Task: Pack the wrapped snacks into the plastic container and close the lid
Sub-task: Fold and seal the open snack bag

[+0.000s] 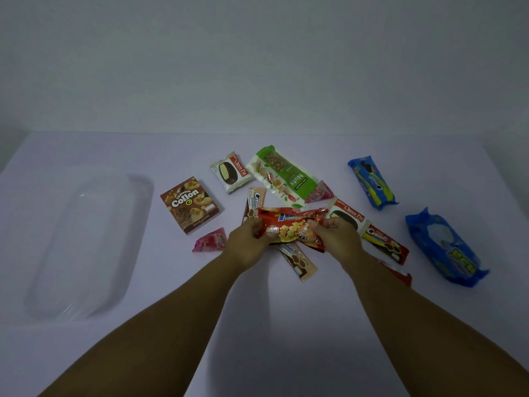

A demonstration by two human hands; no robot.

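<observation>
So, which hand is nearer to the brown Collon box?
Left. The left hand grips the red potato snack bag just right of the Collon box; the right hand grips the bag's far end, farther away.

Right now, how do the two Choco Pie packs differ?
The far Choco Pie pack lies fully exposed, apart from both hands. The near Choco Pie pack sits just beyond the right hand, partly hidden by it, and is turned the other way. Both are white with a red name band, lying flat on the table.
</observation>
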